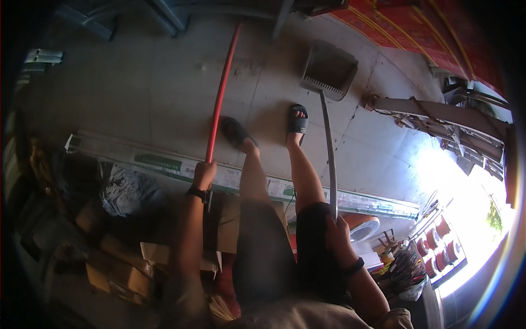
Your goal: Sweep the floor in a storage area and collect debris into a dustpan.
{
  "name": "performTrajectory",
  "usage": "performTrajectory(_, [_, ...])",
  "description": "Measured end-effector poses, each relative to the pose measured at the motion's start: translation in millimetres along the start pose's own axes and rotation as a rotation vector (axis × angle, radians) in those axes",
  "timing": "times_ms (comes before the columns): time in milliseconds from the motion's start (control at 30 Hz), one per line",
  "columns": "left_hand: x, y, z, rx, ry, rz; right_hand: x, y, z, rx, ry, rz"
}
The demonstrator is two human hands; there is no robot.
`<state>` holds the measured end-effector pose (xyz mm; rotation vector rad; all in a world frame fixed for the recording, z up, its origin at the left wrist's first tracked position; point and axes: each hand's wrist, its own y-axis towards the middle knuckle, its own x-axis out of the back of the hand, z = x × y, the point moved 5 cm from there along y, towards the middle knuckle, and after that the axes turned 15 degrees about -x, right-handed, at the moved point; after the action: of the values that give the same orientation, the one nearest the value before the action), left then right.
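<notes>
My left hand (204,176) is closed around a red pole (223,90), near the pole's lower end in the picture. The pole slants up over the floor, and its far end is at the dim top of the view, where I cannot tell what it carries. In my right hand (340,238), beside my right thigh, is the grey handle (329,152) of a long-handled dustpan. The dustpan's grey pan (331,70), with a row of teeth along one edge, rests on the floor ahead of my right foot. A dark band is on each wrist.
A long plastic-wrapped package (164,161) lies across the floor by my legs. Cardboard boxes (117,277) stand lower left. Brown metal beams (444,113) and a red patterned cover (415,28) are on the right. Several spools (441,249) stand near the bright opening. Metal legs (168,16) stand ahead.
</notes>
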<state>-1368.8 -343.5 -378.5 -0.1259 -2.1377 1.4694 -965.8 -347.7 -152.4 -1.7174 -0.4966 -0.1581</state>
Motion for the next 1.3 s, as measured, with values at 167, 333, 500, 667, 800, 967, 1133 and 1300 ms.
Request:
performTrajectory(167, [9, -27, 73, -0.101, 0.243, -0.102, -3, 26, -23, 0.503, -0.370, -0.164])
performTrajectory(333, [29, -103, 94, -0.455, 0.614, -0.182, -3, -14, 20, -0.142, -0.106, 0.030])
performTrajectory(500, [41, -170, 121, -0.195, 0.692, 0.063, 15, 12, 3, 0.023, -0.113, -0.060])
performTrajectory(667, [50, -230, 162, 0.025, 0.487, -0.163, 13, -5, 17, -0.124, 0.017, 0.072])
performTrajectory(800, [40, -225, 205, 0.016, 0.357, -0.158, 11, -12, 28, -0.143, -0.065, 0.032])
performTrajectory(967, [49, -166, 59, -0.272, 0.119, -0.075, 19, 11, 25, 0.022, -0.060, 0.005])
performTrajectory(1133, [39, -156, 28, -0.193, 0.243, -0.006, 58, 35, 24, -0.075, 0.156, 0.129])
performTrajectory(1300, [37, -232, 94, -0.165, 0.124, -0.289, 122, 7, -1, -0.006, -0.192, -0.080])
